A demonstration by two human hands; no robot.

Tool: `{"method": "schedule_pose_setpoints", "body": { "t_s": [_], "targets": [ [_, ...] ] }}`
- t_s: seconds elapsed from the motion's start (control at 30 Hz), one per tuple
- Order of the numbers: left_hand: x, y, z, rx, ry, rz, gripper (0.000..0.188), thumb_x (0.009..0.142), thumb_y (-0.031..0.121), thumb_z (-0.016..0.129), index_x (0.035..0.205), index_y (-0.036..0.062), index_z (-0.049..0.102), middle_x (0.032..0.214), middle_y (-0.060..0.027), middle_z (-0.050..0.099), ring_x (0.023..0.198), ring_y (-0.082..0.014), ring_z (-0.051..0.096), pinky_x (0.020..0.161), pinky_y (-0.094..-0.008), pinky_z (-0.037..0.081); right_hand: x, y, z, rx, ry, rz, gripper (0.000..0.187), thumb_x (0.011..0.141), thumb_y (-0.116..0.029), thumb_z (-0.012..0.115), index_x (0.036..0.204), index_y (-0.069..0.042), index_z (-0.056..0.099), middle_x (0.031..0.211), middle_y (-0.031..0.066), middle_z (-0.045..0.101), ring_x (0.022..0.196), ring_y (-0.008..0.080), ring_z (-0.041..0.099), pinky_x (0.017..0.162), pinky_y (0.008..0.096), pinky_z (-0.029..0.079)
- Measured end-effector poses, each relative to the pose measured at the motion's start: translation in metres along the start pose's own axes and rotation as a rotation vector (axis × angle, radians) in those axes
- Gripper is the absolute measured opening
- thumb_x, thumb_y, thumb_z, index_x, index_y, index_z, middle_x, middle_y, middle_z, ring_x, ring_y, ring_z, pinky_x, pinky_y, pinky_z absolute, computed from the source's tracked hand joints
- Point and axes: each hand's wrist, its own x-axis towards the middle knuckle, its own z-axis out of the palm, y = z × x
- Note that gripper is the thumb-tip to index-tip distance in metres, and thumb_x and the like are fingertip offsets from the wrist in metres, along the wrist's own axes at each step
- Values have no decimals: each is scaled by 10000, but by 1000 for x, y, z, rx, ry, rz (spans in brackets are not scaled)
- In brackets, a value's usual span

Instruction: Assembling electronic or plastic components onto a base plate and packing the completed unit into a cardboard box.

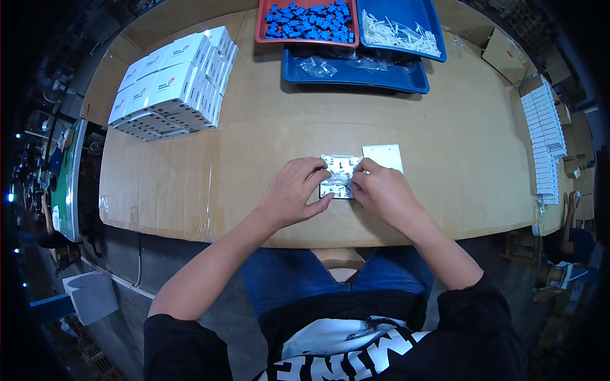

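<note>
A white square switch-like housing (338,180) lies on the cardboard-covered table in front of me, its inner side up, with small metallic and clear parts showing in it. Curled round its left side, my left hand (286,192) holds it, the thumb low and the fingers near the upper left edge. My right hand (386,192) is closed in a pinch over the housing's right edge. Whatever may be between those fingertips is hidden by them. Just behind the right hand lies a flat white square plate (383,155), partly covered by it.
Stacked white boxes (166,86) stand at the far left. A red tray (262,33) of blue parts and a blue tray (434,53) of white pieces rest over another blue tray (356,81) holding clear bags. White pieces (543,136) line the right side.
</note>
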Motion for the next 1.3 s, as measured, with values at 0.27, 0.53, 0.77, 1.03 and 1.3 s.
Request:
{"method": "schedule_pose_setpoints", "body": {
  "t_s": [0.27, 0.53, 0.77, 1.03, 1.3],
  "targets": [
    [1, 3, -4, -4, -9, 7, 446, 778, 295, 858, 1074, 17, 675, 1190, -144, 643, 1135, -337, 629, 973, -443, 516, 0, 4, -7, 111, 34, -40, 155, 891, -125, 716, 1015, -45, 762, 933, 129, 732, 793, 339, 725, 750, 436, 582],
    [-1, 2, -2, 10, -25, 19, 554, 742, 362, 898, 1108, 15, 669, 1216, -155, 640, 1136, -344, 633, 974, -446, 521, 6, 17, -12, 384, -17, 69, 182, 935, -139, 669, 1049, -24, 752, 907, 200, 746, 806, 383, 714, 751, 459, 560],
    [-2, 3, -2, -23, 18, -14, 618, 743, 378, 902, 1173, 17, 643, 1269, -182, 615, 1135, -362, 633, 955, -448, 534, 8, 28, -28, 714, 140, 214, 224, 995, -108, 586, 1128, 15, 719, 912, 151, 742, 781, 223, 674, 748, 362, 534],
    [-1, 3, -4, 48, 17, 67, 519, 737, 364, 890, 1110, 48, 713, 1216, -134, 652, 1127, -323, 636, 953, -434, 513, -4, 17, -16, 644, 24, 69, 222, 976, -110, 617, 1131, -5, 737, 969, 136, 660, 840, 250, 653, 796, 359, 524],
    [-2, 3, -4, 90, 23, 113, 440, 749, 349, 877, 1044, 56, 735, 1108, -74, 678, 1100, -284, 627, 926, -430, 486, -15, -2, -1, 211, -9, -11, 222, 938, -121, 680, 1137, -73, 768, 1044, 138, 620, 825, 325, 688, 745, 438, 562]
  ]
}}
